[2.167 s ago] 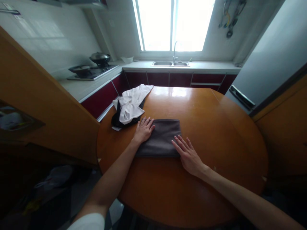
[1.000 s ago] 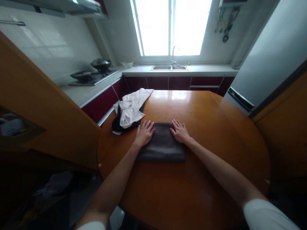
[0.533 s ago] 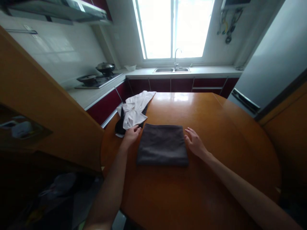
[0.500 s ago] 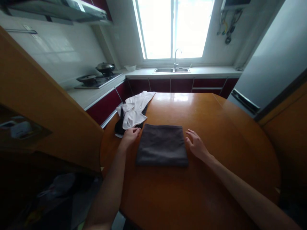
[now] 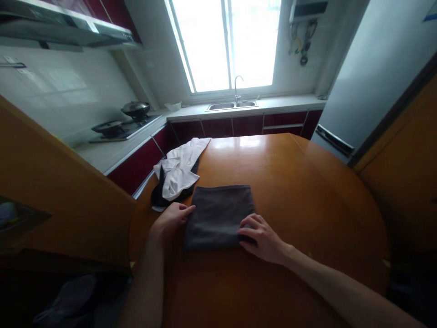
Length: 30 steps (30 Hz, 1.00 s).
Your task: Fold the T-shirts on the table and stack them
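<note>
A folded dark grey cloth (image 5: pixel 218 216) lies flat on the round-ended wooden table (image 5: pixel 273 282). My left hand (image 5: pixel 173 216) is at its left edge, with the fingertips touching that side and the fingers loosely extended. Over the lower right corner of the cloth is my right hand (image 5: pixel 262 239). Its fingers curl on top and the thumb is below them, with dark fabric between; the corner itself is hidden. Just beyond my left hand, a rumpled heap of white clothing (image 5: pixel 179 180) lies on black fabric (image 5: pixel 159 195) at the table's left edge.
Behind the table runs a white counter (image 5: pixel 283 102) with a sink (image 5: pixel 221 106) and a tap. Two lidded pans (image 5: pixel 135 109) stand on the hob at the left. A tall fridge (image 5: pixel 372 77) stands at the right, and a wooden panel (image 5: pixel 68 196) at the left.
My right hand has moved left from beside the cloth onto its lower right corner. My left hand has come down to the cloth's left edge. The view has shifted right.
</note>
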{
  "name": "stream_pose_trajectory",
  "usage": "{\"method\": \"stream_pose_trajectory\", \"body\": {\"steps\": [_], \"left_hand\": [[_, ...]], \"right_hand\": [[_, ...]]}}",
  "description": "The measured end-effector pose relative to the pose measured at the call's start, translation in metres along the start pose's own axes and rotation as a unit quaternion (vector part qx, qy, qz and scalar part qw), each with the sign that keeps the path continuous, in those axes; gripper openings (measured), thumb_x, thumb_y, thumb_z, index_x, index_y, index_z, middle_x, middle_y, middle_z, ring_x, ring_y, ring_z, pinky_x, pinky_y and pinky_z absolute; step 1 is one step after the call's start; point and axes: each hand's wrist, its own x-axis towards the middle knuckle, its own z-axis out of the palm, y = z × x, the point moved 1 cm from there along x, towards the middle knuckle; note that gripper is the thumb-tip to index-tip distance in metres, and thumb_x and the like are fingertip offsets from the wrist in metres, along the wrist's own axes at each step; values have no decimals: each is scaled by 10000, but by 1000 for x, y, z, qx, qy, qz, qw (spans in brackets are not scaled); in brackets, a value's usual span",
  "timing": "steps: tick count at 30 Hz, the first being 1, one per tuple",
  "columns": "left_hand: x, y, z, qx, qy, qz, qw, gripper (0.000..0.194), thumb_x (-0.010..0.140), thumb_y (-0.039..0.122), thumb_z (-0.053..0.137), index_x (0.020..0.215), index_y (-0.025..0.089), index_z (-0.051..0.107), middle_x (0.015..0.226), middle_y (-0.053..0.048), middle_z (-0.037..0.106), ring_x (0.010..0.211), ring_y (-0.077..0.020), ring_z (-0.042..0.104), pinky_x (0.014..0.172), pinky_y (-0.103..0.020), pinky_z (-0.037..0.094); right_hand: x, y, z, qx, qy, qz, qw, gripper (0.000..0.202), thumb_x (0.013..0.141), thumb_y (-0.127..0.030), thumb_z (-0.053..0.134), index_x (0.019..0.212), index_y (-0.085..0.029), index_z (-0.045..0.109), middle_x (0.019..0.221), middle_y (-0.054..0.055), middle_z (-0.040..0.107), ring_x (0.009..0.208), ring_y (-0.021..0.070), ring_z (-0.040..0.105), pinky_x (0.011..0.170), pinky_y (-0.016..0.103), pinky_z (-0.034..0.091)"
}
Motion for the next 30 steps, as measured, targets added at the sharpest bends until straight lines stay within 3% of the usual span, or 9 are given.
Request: {"method": "stream_pose_trajectory", "body": {"steps": [8,17,22,24,26,30], "left_hand": [[4,-2,3,-7,-6,22,1000,486,465,485,911,719,116,722,688,-61,712,633,-201,674,554,-239,500],[18,4,6,42,-4,5,999,445,415,460,920,680,178,700,711,-68,742,681,-272,709,544,-291,542],[25,14,7,87,-5,-6,996,497,360,489,930,656,165,696,684,-65,733,620,-220,679,522,-246,508],[25,13,4,98,-6,-10,995,535,358,526,925,664,151,698,663,-65,718,610,-213,675,533,-246,508],[22,9,1,100,-1,-10,995,565,359,553,923,671,140,696,658,-70,708,616,-216,679,550,-252,515],[8,4,2,82,25,-3,996,578,397,573,913,700,130,699,702,-84,718,660,-235,694,559,-265,526]], "right_hand": [[5,-3,2,-114,-109,-21,987,293,916,-307,660,1197,-233,626,1087,55,648,1016,215,556,894,344,411],[10,-8,-9,-193,-105,-49,974,41,934,-213,587,944,-199,624,952,48,654,913,211,551,792,352,395],[4,-9,-16,-168,-92,-40,981,37,922,-225,622,934,-196,641,964,56,663,930,214,569,790,344,419],[4,-8,-18,-121,-66,0,990,132,938,-330,635,938,-200,660,994,61,668,964,214,587,820,335,434],[6,-1,-23,-66,-16,83,994,183,935,-381,642,972,-206,682,1047,70,678,999,211,606,846,321,447],[14,35,-37,24,52,295,954,119,900,-231,623,954,-190,721,970,76,733,900,185,673,779,269,468]]}}
